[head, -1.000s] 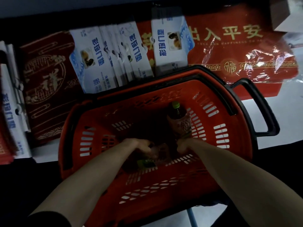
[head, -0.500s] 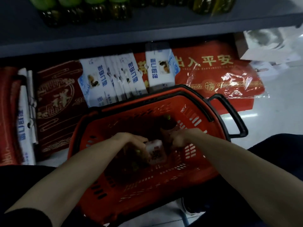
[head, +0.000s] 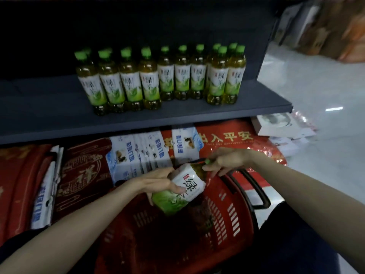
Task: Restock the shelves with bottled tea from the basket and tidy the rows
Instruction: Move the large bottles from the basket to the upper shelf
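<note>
I have left grip (head: 156,180) wrapped round tea bottle (head: 189,180); right grip (head: 227,161) holding its cap end; basket (head: 233,214) at 6 o'clock

both bare forearms reach in from the lower corners and meet near the middle, the left forearm (head: 79,226) rising from the lower left, the right forearm (head: 300,202) from the lower right. the left hand (head: 158,181) grips the body of a clear plastic green-tea bottle with a white and green label (head: 183,189), thumb laid across the label and fingers wrapped behind. the right hand (head: 227,161), slightly higher, pinches the bottle's neck end at the small green screw cap (head: 207,161), its other fingers loosely spread.
</note>
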Demonstrator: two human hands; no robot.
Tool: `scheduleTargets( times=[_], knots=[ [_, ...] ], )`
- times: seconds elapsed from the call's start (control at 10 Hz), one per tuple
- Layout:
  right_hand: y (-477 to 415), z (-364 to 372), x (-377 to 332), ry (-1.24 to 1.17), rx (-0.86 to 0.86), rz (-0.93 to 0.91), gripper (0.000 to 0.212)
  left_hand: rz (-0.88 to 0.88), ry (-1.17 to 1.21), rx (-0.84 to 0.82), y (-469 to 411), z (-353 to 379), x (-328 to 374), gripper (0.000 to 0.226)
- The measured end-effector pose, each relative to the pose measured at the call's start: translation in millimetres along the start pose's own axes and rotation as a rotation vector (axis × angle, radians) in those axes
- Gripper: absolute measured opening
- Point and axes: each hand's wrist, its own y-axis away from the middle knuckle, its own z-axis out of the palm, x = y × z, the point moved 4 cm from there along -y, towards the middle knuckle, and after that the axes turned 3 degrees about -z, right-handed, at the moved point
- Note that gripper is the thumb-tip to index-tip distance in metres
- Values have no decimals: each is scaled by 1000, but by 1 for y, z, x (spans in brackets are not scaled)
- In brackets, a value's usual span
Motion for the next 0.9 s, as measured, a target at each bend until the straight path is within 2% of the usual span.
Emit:
scheduleTargets(
  times=[0.1, 0.2, 0.3, 0.4, 0.5, 0.6, 0.7, 0.8, 0.9],
  knots=[
    [39, -18, -39, -208, 79, -80, 67, 51, 155, 49, 24, -19, 26, 44],
    [64, -26, -59, -408, 149, -145, 60, 107, 306, 109, 38, -39, 46, 32],
    [88, -33, -85, -598, 187, -249, 57, 159, 443, 219, 56, -57, 70, 43],
    [96, -35, -113, -725, 301, -359, 86, 233, 558, 290, 70, -68, 88, 65],
    [102, -40, -134, -826, 452, -456, 100, 301, 646, 355, 90, -71, 110, 60],
    [114, -45, -144, -855, 586, -521, 74, 331, 673, 374, 102, -71, 122, 55],
    [126, -47, -150, -870, 610, -567, 57, 347, 668, 371, 108, -68, 126, 63],
    [138, -47, -154, -878, 635, -594, 48, 370, 656, 377, 114, -67, 130, 68],
    [147, -50, -155, -898, 675, -618, 43, 423, 650, 370, 121, -67, 141, 54]
  ],
)
